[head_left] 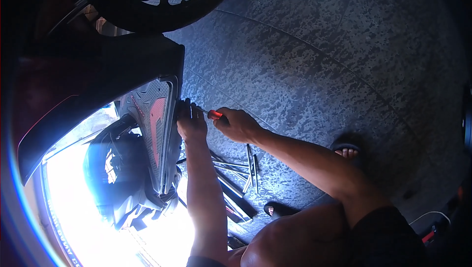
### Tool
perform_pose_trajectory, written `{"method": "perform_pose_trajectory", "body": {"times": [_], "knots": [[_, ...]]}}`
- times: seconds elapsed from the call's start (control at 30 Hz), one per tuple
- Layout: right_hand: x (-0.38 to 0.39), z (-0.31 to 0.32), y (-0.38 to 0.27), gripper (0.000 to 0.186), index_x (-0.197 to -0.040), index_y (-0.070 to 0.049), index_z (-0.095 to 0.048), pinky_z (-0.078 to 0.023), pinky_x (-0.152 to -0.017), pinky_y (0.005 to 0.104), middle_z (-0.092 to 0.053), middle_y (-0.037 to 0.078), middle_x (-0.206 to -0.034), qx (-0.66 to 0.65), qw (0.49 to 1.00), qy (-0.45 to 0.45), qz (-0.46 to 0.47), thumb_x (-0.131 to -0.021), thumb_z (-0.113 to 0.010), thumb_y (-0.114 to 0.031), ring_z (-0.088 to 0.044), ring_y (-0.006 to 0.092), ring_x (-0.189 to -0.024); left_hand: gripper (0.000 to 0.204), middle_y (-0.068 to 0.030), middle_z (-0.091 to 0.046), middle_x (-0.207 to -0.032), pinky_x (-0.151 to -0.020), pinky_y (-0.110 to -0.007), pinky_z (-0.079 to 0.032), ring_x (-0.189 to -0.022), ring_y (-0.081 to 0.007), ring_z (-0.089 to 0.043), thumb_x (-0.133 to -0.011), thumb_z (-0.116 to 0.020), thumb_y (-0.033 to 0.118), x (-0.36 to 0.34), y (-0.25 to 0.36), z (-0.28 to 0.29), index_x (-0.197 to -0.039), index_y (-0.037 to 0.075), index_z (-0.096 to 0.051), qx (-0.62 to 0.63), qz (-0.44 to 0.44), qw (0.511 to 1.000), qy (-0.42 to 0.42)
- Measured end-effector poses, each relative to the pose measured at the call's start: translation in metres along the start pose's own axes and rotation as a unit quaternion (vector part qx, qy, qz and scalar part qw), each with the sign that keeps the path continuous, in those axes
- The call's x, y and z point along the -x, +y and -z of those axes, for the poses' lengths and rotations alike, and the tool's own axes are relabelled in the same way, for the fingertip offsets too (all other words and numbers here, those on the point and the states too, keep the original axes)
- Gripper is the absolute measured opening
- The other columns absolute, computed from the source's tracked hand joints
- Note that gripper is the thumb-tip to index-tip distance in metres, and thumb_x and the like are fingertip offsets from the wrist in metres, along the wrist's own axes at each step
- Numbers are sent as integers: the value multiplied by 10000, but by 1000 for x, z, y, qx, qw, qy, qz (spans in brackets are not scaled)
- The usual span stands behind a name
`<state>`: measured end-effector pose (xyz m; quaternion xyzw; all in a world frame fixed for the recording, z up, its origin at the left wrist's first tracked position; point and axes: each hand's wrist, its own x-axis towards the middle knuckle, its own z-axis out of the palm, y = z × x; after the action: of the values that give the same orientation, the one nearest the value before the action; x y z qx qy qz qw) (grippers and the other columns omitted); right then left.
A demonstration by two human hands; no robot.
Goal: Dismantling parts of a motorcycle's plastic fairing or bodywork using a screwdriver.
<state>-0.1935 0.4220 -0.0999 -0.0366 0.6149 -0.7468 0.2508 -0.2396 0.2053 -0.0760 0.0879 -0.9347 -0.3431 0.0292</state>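
Observation:
My right hand (236, 124) grips a screwdriver (214, 114) with a red handle, its shaft pointing left toward the scooter's footboard edge. My left hand (192, 122) is at that edge, fingers bent close around the shaft's far end; what they hold there is too dark to make out. The scooter's footboard (152, 114), with a grey dotted mat and red inlay, lies just left of my hands. A dark red body panel (59, 90) extends beyond it, and the screwdriver's tip is hidden at my left fingers.
A black wheel (157, 19) is at the top left. Black and silver strips (250, 168) lie on the speckled floor (334, 56) below my hands. My sandalled feet (346, 151) and bent knee are at lower right, near a white cable (430, 213). Bright glare fills the lower left.

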Motion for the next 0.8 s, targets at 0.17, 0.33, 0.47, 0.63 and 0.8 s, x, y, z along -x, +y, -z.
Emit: {"method": "perform_pose_trajectory", "body": {"times": [0.17,0.33,0.47,0.63,0.8], "knots": [[10,9,-7,383,-1194,-54,-602,-489,-674,409,-675,161,-809,-69,995,69,-22,-933,-541,-327,-663,275,-735,379,-96,-538,-1306,-946,-347,-435,-1106,-193,-535,-993,-483,211,1,59,-21,-1325,29,-484,493,272,826,17],[9,21,-20,377,-1246,-52,-593,-452,-608,322,-614,68,-719,-79,996,49,-9,-958,-541,-289,-589,138,-657,415,-125,-532,-1277,-930,-373,-410,-1143,-230,-498,-985,-520,291,2,94,-34,-1305,28,-496,430,236,871,19],[9,23,-23,375,-1258,-57,-588,-436,-596,295,-577,36,-695,-94,995,37,12,-961,-542,-281,-543,103,-641,368,-79,-546,-1159,-848,-374,-424,-1062,-206,-492,-966,-562,288,0,95,-32,-1241,46,-545,434,210,875,33],[6,23,-20,374,-1260,-60,-588,-428,-589,291,-568,31,-688,-101,993,48,30,-958,-544,-275,-528,102,-630,394,-88,-522,-1223,-901,-401,-404,-1137,-220,-466,-961,-568,292,-6,83,-30,-1275,57,-524,442,174,880,30],[2,27,-15,365,-1256,-69,-592,-425,-595,298,-575,32,-695,-85,994,50,48,-946,-557,-259,-531,110,-633,388,-101,-499,-1308,-981,-445,-378,-1222,-239,-434,-966,-560,297,-5,89,-33,-1281,73,-531,440,188,877,48]]}}
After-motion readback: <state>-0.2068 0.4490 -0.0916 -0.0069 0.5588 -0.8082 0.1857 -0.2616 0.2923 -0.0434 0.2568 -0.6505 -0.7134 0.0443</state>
